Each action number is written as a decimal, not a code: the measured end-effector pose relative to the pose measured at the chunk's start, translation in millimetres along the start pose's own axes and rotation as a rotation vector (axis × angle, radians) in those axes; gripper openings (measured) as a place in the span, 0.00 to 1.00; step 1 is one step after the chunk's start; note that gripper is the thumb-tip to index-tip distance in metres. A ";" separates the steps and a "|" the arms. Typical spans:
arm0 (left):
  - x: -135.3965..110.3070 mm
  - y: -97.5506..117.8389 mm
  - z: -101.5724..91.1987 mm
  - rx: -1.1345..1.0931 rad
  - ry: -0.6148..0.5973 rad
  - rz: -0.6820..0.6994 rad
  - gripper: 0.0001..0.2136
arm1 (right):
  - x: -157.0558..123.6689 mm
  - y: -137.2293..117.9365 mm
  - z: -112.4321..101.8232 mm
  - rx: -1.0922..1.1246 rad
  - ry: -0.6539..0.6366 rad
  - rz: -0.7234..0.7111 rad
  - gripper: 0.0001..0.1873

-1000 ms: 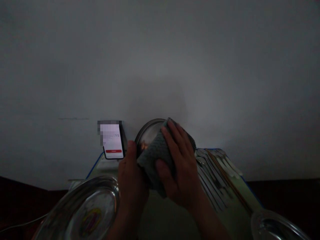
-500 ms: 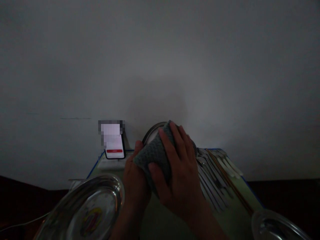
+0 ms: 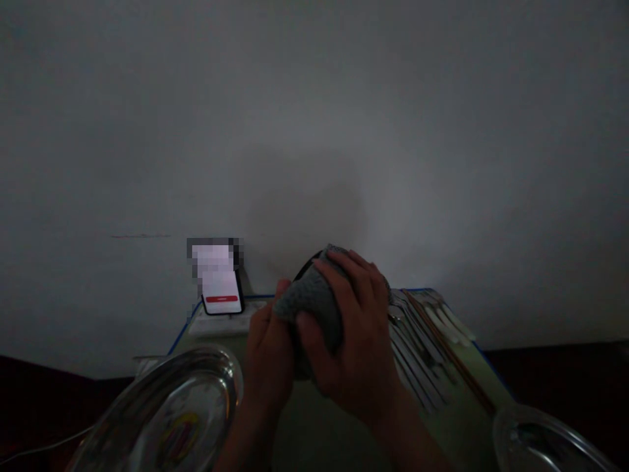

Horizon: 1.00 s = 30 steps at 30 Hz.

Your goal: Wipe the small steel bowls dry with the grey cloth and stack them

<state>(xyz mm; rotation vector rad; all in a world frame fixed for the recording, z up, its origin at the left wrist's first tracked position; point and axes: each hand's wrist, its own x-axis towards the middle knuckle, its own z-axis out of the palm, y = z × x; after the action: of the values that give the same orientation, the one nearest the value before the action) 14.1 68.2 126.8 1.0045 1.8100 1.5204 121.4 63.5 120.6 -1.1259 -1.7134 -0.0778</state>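
Note:
A grey cloth (image 3: pixel 314 298) is bunched in my right hand (image 3: pixel 356 334), whose fingers curl over it and press it on a round dish. Only a dark curved edge of the dish (image 3: pixel 308 265) shows behind the cloth; whether it is a plate or a bowl I cannot tell. My left hand (image 3: pixel 270 347) is closed round the dish's left side, thumb up, with its fingers hidden. Both hands are above the middle of a green table (image 3: pixel 314 426).
A phone (image 3: pixel 222 288) with a lit screen leans at the back left, on a white object (image 3: pixel 216 323). A shiny metal tray (image 3: pixel 226 373) lies front left, a clear-rimmed container (image 3: pixel 506 426) front right. Forks and spoons (image 3: pixel 417 360), chopsticks (image 3: pixel 455 357) and white-handled cutlery (image 3: pixel 455 328) line the right side. A wall rises behind.
The cloth has folded further over the dish, and less of its rim shows. My right hand has shifted slightly down, and the dish has tilted a little.

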 end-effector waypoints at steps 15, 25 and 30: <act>4.8 2.8 2.5 0.062 0.135 -0.020 0.20 | 1.3 20.2 13.6 0.145 0.078 0.181 0.27; -5.7 8.1 -0.2 -0.078 -0.289 0.159 0.20 | 0.6 -0.8 -1.2 0.013 -0.022 0.025 0.23; 1.9 4.9 -5.2 -0.085 -0.292 0.027 0.23 | 4.9 15.3 3.8 0.220 -0.033 0.071 0.21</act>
<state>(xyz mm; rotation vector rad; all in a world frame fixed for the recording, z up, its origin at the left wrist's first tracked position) 9.7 67.2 132.7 1.1479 1.5226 1.3724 129.5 77.2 115.9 -1.0276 -1.6644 0.1708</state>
